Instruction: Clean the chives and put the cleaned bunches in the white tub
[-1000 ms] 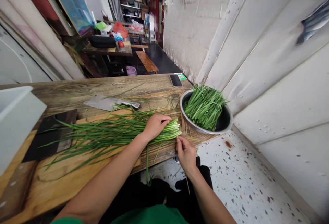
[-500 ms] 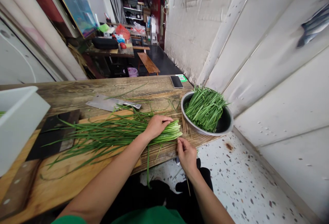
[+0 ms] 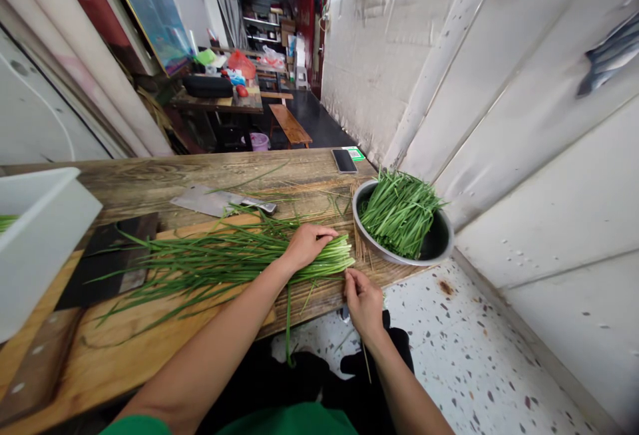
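Note:
A loose bundle of long green garlic chives (image 3: pixel 214 255) lies across the wooden cutting board and the table, pale ends to the right. My left hand (image 3: pixel 307 249) lies over the bundle close to those ends, fingers closed on it. My right hand (image 3: pixel 363 298) is pinched at the table's front edge, its fingertips beside the chives' pale ends. A thin straw (image 3: pixel 366 362) hangs down under this hand and seems held in it; the grip itself is hidden. More chives (image 3: pixel 399 215) fill a grey metal basin (image 3: pixel 364 239) to the right.
One cleaver (image 3: pixel 204 201) lies behind the bundle; another, dark-bladed cleaver (image 3: pixel 107 252), rests on the cutting board (image 3: pixel 114 362). A white plastic bin (image 3: pixel 54 242) stands at left. Straws (image 3: pixel 360 249) lie by the basin. A phone (image 3: pixel 344 161) sits at the far edge.
The view has shifted very slightly. Both hands, the chives and the straw stay in the same places relative to each other.

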`<state>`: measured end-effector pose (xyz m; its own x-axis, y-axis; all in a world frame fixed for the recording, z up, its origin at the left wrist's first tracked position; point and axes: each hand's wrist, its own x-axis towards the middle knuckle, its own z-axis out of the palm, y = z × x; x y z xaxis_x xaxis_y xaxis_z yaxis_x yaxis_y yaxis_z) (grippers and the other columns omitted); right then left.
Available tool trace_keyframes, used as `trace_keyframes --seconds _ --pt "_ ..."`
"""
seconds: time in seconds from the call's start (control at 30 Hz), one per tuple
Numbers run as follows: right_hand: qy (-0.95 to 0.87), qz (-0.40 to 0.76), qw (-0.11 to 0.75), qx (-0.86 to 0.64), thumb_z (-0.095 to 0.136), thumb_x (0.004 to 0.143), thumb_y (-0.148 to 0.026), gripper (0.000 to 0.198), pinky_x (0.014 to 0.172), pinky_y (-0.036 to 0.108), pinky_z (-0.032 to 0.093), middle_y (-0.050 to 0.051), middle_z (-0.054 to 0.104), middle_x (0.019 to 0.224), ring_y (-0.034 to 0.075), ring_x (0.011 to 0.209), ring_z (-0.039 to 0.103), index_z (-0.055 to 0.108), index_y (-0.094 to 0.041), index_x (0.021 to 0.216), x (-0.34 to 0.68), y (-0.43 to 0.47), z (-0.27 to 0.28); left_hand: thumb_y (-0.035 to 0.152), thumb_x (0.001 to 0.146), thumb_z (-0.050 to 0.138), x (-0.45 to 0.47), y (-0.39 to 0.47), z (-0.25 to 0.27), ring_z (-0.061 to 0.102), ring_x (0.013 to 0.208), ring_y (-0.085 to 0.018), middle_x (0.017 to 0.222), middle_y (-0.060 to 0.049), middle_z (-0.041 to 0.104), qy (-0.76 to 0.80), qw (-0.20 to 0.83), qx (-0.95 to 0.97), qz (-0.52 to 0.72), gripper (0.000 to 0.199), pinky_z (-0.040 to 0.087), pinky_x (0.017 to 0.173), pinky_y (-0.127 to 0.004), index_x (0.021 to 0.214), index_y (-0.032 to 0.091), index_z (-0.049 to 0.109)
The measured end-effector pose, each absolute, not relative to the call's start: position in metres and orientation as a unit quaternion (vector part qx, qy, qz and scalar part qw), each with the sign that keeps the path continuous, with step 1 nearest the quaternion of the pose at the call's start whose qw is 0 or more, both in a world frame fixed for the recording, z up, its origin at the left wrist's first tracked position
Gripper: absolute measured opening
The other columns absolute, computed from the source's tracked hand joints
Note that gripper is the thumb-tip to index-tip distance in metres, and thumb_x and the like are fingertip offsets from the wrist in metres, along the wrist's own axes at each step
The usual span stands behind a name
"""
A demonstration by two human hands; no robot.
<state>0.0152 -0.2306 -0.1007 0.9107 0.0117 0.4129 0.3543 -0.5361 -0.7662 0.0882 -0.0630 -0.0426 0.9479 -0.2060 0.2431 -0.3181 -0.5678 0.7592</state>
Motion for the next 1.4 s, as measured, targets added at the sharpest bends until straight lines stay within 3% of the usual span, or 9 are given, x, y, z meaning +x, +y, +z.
trace_keyframes --seconds 0.63,0.87,0.97,1.13,1.4 --pt "-0.103 -0.177 0.465 -0.861 0.038 0.084 -0.030 0.028 0.050 0.020 0.042 0.002 0.062 0.062 0.013 0.052 0.057 0.063 -0.017 0.085 0.014 -0.229 -0.095 0.027 0.076 0.048 0.086 -0.062 -0.039 0.060 0.086 -0.015 0.091 -0.001 0.067 -0.159 0.456 0.875 0.031 0.024 0.043 0.080 -0.025 0.087 0.020 0.068" --pt "-0.108 -0.181 0.510 -0.834 0.038 0.085 -0.030 0.027 0.051 0.021 0.043 -0.001 0.056 0.055 0.011 0.047 0.052 0.061 -0.016 0.088 0.009 -0.227 -0.091 0.040 0.077 0.048 0.079 -0.064 -0.025 0.060 0.085 -0.017 0.098 -0.004 0.065 -0.142 0.445 0.883 0.050 0.037 0.043 0.078 -0.025 0.101 0.017 0.063" --pt "-0.121 -0.198 0.516 -0.825 0.039 0.085 -0.029 0.026 0.053 0.022 0.043 0.000 0.057 0.058 0.012 0.050 0.053 0.060 -0.016 0.088 0.008 -0.227 -0.085 0.043 0.076 0.048 0.073 -0.062 -0.009 0.059 0.083 -0.017 0.091 -0.002 0.066 -0.193 0.416 0.888 0.026 0.035 0.041 0.075 -0.024 0.092 0.018 0.066" --pt "-0.143 -0.228 0.510 -0.817 0.040 0.086 -0.029 0.024 0.055 0.023 0.044 0.001 0.058 0.061 0.012 0.053 0.054 0.060 -0.016 0.089 0.010 -0.225 -0.069 0.046 0.074 0.049 0.066 -0.052 0.021 0.052 0.063 -0.013 0.065 0.002 0.059 -0.231 0.397 0.888 -0.026 0.036 0.036 0.056 -0.019 0.071 0.013 0.063" --pt "-0.189 -0.254 0.456 -0.832 0.041 0.084 -0.033 0.028 0.061 0.027 0.047 0.007 0.066 0.077 0.017 0.065 0.061 0.062 -0.015 0.092 0.000 -0.229 -0.051 0.043 0.075 0.049 0.048 -0.036 0.046 0.050 0.062 -0.012 0.064 0.003 0.061 -0.219 0.466 0.856 -0.044 0.035 0.035 0.058 -0.019 0.076 0.014 0.068"
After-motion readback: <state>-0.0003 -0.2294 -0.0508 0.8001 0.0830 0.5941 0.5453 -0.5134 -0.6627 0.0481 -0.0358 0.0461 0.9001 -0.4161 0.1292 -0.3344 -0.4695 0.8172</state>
